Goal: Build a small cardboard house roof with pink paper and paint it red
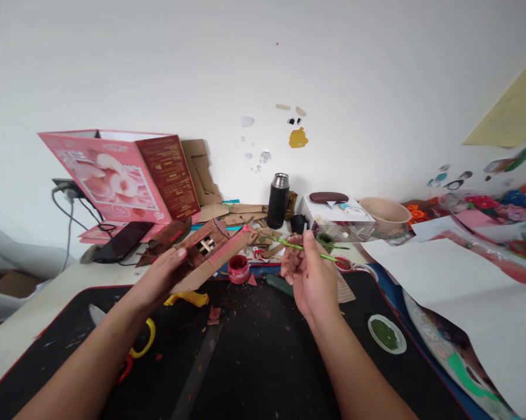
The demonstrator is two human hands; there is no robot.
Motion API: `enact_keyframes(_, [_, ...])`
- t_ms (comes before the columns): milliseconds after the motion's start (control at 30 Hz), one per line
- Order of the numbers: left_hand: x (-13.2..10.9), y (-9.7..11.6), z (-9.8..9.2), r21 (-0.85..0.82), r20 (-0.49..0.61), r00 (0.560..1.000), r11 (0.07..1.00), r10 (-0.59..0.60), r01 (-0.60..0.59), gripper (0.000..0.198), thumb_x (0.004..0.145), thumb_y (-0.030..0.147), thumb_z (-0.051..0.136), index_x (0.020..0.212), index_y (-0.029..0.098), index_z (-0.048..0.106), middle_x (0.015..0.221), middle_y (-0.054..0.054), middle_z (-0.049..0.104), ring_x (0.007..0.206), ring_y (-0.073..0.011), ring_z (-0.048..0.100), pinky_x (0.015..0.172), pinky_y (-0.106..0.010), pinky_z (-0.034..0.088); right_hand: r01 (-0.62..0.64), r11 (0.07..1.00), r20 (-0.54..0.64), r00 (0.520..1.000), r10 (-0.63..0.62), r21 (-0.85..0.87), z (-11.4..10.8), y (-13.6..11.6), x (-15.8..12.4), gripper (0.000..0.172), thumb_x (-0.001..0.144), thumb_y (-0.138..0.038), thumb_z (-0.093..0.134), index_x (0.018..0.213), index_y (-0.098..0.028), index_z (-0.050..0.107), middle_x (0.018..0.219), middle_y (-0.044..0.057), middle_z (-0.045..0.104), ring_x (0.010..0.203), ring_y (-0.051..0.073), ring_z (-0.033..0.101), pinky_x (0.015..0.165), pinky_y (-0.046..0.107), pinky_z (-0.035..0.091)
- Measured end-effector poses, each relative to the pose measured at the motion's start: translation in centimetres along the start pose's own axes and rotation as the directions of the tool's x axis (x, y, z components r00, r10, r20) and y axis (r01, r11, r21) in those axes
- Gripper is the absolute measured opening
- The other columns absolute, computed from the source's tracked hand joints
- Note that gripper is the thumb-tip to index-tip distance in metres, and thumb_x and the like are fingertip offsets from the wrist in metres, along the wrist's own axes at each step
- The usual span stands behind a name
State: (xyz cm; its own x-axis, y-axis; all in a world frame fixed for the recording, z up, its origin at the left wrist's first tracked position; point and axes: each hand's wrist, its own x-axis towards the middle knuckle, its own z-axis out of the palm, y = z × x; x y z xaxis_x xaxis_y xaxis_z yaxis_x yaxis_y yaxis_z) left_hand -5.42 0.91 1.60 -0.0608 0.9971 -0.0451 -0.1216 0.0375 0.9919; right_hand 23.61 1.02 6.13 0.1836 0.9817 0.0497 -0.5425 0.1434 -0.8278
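Observation:
My left hand is closed around a small cardboard model house, tilted above the mat. Its wall is painted reddish brown and has a lattice window; a long strip along it is partly bare cardboard, partly red. In my right hand, a thin green paintbrush is pinched between thumb and fingers. The brush's red tip meets or nearly meets the upper end of the strip. Just below stands an open jar of red paint. Some of my left fingers are hidden behind the house.
Scissors, a metal ruler and a lid of green paint lie on the black mat. Behind are cardboard scraps, a black thermos, a clear box, a bowl, a phone and a pink box.

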Motion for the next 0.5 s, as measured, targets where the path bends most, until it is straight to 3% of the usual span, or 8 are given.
enact_keyframes(267, [0.03,0.12,0.08,0.003,-0.007,1.0,1.0,-0.015,0.015,0.068,0.07,0.077,0.082,0.104,0.018,0.082,0.089,-0.011,0.082,0.083,-0.0337,0.076,0.074,-0.04,0.06,-0.006,1.0,-0.011,1.0,0.006,0.027,0.1,-0.48,0.1,0.052,0.076,-0.066,0.088,0.082,-0.017,0.074,0.058,0.001,0.069,0.039,0.011,0.057,0.033,0.019,0.031])
enact_keyframes(400, [-0.02,0.22,0.26,-0.025,-0.042,0.999,1.0,-0.019,0.018,0.073,0.067,0.075,0.086,0.114,0.019,0.082,0.097,-0.012,0.084,0.086,-0.034,0.077,0.074,-0.038,0.061,-0.043,0.999,0.052,0.998,0.043,0.005,0.3,-0.11,-0.45,0.05,0.077,-0.066,0.088,0.081,-0.018,0.074,0.056,0.0,0.067,0.038,0.013,0.057,0.032,0.02,0.029])
enact_keyframes(500, [-0.02,0.2,0.27,-0.026,-0.007,1.0,0.999,-0.019,0.019,0.069,0.072,0.075,0.083,0.112,0.019,0.082,0.097,-0.01,0.084,0.09,-0.0364,0.078,0.076,-0.04,0.061,-0.062,0.998,0.103,0.993,0.064,-0.022,0.43,0.18,-0.81,0.051,0.08,-0.069,0.085,0.081,-0.019,0.074,0.055,0.001,0.066,0.037,0.014,0.056,0.031,0.022,0.027])
